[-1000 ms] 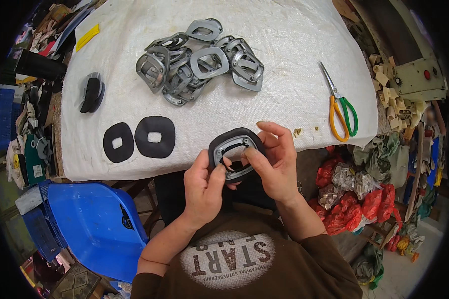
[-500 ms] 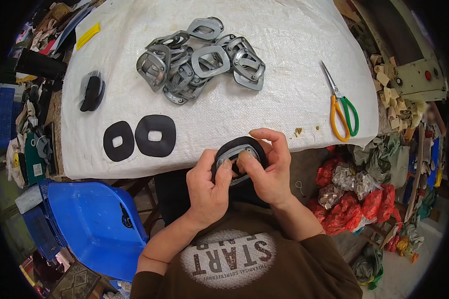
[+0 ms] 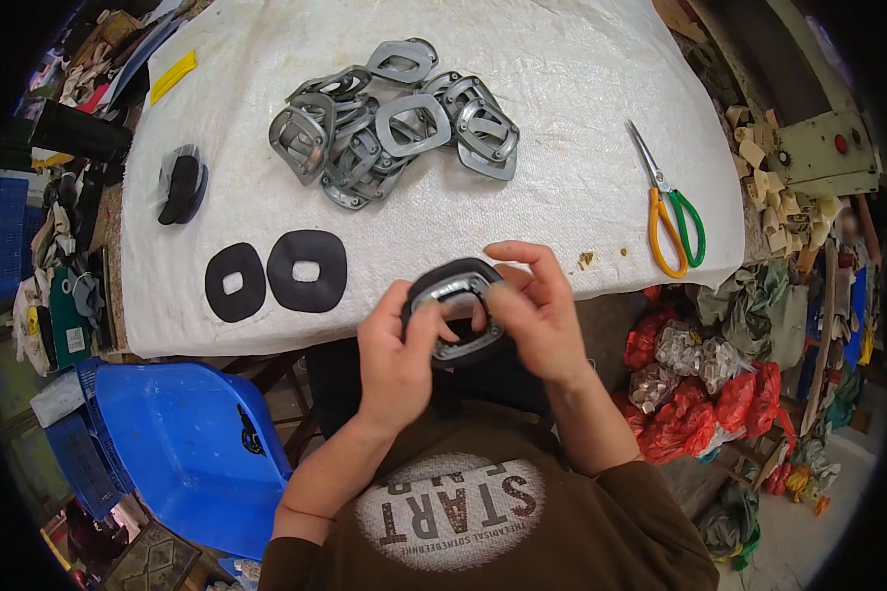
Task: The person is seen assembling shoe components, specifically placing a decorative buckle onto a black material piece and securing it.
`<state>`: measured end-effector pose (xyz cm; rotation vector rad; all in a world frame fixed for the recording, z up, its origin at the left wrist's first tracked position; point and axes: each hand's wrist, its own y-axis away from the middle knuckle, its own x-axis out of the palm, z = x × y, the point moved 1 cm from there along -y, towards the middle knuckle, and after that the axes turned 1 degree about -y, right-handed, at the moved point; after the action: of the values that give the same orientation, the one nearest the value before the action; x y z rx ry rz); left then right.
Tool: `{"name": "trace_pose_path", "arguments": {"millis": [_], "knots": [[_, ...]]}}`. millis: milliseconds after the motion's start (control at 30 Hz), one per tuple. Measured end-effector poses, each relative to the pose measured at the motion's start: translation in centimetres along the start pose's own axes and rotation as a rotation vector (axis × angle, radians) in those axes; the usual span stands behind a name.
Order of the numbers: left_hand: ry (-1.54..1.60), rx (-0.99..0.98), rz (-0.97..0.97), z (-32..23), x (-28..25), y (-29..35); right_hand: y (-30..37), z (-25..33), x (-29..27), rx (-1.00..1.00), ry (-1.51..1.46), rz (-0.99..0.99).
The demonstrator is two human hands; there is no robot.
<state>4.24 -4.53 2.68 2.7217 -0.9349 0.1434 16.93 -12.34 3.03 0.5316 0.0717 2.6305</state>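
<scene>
Above my lap, near the table's front edge, I hold a grey ring-shaped frame (image 3: 468, 347) set against a black ring-shaped pad (image 3: 448, 273). My left hand (image 3: 396, 360) grips its left side, with the thumb at the central opening. On the right side, my right hand (image 3: 544, 320) presses the frame with a slightly blurred thumb; its index finger arches above the rim. Fingers behind the ring are partly hidden. Left of my hands, two flat black pads (image 3: 307, 258) with squarish holes lie side by side. Farther back is a pile of similar grey frames (image 3: 413, 125).
Scissors (image 3: 672, 229) with orange and green handles lie at the right of the white-covered table (image 3: 562, 212). A dark pad in clear wrapping (image 3: 182, 185) and a yellow strip (image 3: 173, 77) lie left. Below stand a blue tub (image 3: 182, 443) and red bags (image 3: 680, 424).
The ring has shifted slightly left and turned, showing more of its grey frame and opening. My right thumb has moved along onto the frame's right side.
</scene>
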Motion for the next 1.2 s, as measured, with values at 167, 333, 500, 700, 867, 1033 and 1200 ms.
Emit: {"name": "trace_pose_path", "arguments": {"millis": [167, 333, 500, 700, 867, 1033, 1200], "knots": [[0.712, -0.451, 0.318, -0.1, -0.8, -0.8, -0.9, -0.4, -2.0, -0.188, -0.011, 0.121], [1.181, -0.727, 0.523, 0.8, 0.1, 0.5, -0.3, -0.9, -0.9, -0.154, 0.058, 0.256], [0.49, -0.527, 0.447, 1.4, -0.8, 0.5, -0.1, -0.2, -0.6, -0.099, -0.059, 0.035], [0.153, -0.065, 0.108, -0.6, -1.1, 0.4, 0.5, 0.0, -0.4, -0.012, 0.088, -0.021], [0.078, 0.009, -0.053, -0.4, -1.3, 0.6, 0.8, -0.7, 0.1, -0.035, 0.045, -0.011], [0.047, 0.043, -0.099, -0.4, -0.8, 1.0, 1.2, -1.1, 0.3, -0.069, 0.126, -0.091], [0.046, 0.129, -0.137, -0.6, -0.3, 1.2, 1.2, -1.0, 0.8, 0.04, -0.211, -0.146]]}}
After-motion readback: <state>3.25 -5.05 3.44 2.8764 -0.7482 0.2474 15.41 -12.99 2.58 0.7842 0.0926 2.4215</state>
